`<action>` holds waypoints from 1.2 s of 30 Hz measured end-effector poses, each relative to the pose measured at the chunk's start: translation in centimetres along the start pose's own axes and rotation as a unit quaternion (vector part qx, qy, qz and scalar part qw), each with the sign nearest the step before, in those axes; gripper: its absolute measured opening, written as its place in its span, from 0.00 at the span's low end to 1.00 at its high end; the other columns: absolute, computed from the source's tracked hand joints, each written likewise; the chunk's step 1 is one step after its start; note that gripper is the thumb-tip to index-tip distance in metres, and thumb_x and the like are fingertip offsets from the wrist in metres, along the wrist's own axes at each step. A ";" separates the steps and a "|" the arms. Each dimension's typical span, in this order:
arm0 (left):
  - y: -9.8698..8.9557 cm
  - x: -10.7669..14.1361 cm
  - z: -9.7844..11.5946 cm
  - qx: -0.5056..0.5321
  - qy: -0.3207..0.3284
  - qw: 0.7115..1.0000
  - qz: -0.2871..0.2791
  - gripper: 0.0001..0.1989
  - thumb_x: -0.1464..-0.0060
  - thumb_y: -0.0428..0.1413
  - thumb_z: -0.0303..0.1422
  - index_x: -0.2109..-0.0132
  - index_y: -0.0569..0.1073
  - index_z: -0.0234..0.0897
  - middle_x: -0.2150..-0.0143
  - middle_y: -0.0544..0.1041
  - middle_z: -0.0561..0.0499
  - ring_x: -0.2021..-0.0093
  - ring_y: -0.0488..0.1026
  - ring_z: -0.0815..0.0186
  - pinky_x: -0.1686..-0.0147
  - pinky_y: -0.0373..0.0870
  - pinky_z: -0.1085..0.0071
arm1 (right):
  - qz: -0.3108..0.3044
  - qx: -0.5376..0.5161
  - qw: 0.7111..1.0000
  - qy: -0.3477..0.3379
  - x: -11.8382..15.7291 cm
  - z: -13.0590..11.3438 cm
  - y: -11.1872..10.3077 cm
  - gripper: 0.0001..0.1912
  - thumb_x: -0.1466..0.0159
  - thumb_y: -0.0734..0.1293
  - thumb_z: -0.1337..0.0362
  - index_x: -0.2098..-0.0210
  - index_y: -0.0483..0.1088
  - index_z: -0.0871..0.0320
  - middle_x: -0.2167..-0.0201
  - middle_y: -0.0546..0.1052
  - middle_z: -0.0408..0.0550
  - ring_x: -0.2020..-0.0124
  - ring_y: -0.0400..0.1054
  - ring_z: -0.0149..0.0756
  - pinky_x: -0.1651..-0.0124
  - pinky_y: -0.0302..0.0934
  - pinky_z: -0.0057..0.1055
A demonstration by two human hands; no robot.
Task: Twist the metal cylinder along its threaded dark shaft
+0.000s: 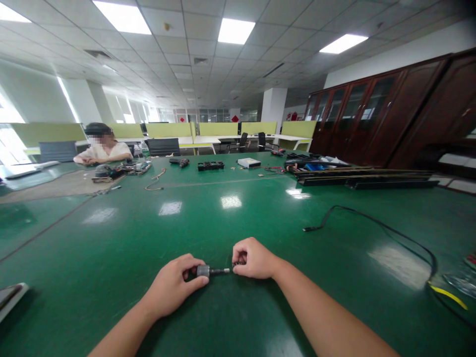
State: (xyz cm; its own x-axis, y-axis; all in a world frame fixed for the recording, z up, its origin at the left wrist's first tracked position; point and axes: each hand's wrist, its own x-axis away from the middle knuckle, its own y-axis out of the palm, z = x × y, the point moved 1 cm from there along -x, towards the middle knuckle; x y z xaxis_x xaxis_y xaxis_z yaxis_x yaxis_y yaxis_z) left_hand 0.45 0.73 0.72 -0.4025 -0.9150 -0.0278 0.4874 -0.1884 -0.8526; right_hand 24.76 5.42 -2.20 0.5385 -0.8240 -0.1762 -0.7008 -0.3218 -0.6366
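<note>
My left hand point(178, 285) grips a grey cylinder with a thin shaft point(204, 270), its kind not clear to me. The shaft points right, dark along its length with a bright metal tip. Just beyond that tip, my right hand point(256, 259) is closed in a pinch around a small dark ridged part point(236, 264). Fingers hide most of this part, so its kind cannot be made out. A narrow gap separates it from the shaft tip. Both hands are low over the green tabletop point(208, 317).
A black cable point(386, 225) curves across the right side. Dark metal rails point(334, 178) are piled at the back right. Farther back are a white box point(249, 162), a black bracket-like part point(210, 166) and a power drill point(179, 162). A person point(106, 146) sits at the far left.
</note>
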 end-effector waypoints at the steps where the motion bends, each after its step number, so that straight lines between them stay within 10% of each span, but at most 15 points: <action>1: 0.0 0.0 0.0 0.000 -0.001 1.000 -0.001 0.14 0.43 0.56 0.44 0.55 0.78 0.44 0.65 0.74 0.53 0.65 0.70 0.64 0.64 0.63 0.71 | -0.002 -0.001 1.000 0.001 0.0 0.1 0.0 0.03 0.53 0.70 0.72 0.77 0.74 0.61 0.81 0.71 0.39 0.80 0.62 0.26 0.77 0.55 0.22; 36: 0.3 -0.1 -0.3 0.018 -0.009 1.000 0.004 0.16 0.38 0.51 0.45 0.59 0.78 0.42 0.65 0.76 0.53 0.66 0.70 0.65 0.66 0.61 0.72 | 0.014 -0.007 0.997 -0.081 0.2 -2.5 3.0 0.14 0.48 0.67 0.73 0.61 0.73 0.59 0.72 0.73 0.41 0.72 0.66 0.29 0.65 0.62 0.25</action>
State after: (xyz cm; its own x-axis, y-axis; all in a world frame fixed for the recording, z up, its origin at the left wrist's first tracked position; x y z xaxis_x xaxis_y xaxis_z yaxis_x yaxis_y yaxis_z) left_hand 0.38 0.85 0.28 -0.3843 -0.9229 -0.0242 0.5181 -0.1939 -0.8331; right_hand 21.57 3.13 -2.22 0.5863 -0.7468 -0.3139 -0.7224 -0.3067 -0.6197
